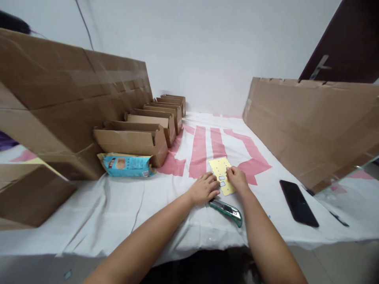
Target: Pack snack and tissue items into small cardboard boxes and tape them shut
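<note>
So the biggest thing here is the table [166, 205] under both hands, covered in a white cloth with big faded-red shapes. Well off to the left of the left hand there's a tall cardboard wall [112, 88], and a shorter cardboard panel [310, 122] stands out past the right hand. A row of open cardboard boxes [127, 141] runs along that left side, going away beyond the hands. In front of the nearest one, left of the left hand, lies a blue packet [128, 165].

The hands are apart from each other. The left hand [204, 188] is palm down, fingers loosely spread, tips at the sheet's left edge. The right hand [237, 178] has thumb and fingertips bunched at the right edge, can't tell if they're actually gripping it. Black phone [298, 203] lies to the right of the right forearm.

The yellow sheet [220, 165] is flat between the two hands, and a green-edged cutter [227, 210] sits between the forearms, just nearer than the left thumb. Smallest bits: two pale, outlined patches [222, 184] on the sheet by the left fingertips.
</note>
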The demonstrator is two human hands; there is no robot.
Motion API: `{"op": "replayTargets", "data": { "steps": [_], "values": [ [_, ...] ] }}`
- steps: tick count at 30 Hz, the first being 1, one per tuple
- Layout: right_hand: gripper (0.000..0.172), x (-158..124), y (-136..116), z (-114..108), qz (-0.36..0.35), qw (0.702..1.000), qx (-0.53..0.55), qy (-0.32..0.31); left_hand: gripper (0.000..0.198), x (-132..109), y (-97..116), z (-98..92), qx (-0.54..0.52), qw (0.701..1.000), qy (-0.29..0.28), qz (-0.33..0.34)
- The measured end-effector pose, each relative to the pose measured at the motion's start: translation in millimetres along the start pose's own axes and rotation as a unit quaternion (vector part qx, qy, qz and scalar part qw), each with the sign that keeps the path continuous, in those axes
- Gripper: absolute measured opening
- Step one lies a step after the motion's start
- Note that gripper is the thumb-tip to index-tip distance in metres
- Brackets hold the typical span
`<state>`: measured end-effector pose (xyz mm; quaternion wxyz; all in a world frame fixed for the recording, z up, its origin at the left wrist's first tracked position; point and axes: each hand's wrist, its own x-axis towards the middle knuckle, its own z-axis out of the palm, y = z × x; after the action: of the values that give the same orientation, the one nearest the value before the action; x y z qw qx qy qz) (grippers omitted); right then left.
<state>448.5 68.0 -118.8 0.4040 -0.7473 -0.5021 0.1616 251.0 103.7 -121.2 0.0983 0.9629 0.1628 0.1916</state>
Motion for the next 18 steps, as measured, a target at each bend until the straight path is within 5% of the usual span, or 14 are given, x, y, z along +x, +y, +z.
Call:
{"op": "replayTargets", "data": {
  "steps": [11,18],
  "values": [
    [0.036,-0.5,-0.2,2.0,0.003,1.000,0.007,0.017,0.039,-1.7,1.1,1.2,-0.019,1.000,0.018,-0.010],
    [0.039,3.6,7.0,4.8,0.024,0.999,-0.002,0.045,0.036,-5.5,-11.1,2.5,-0.193,0.970,0.117,-0.093]
  ]
}}
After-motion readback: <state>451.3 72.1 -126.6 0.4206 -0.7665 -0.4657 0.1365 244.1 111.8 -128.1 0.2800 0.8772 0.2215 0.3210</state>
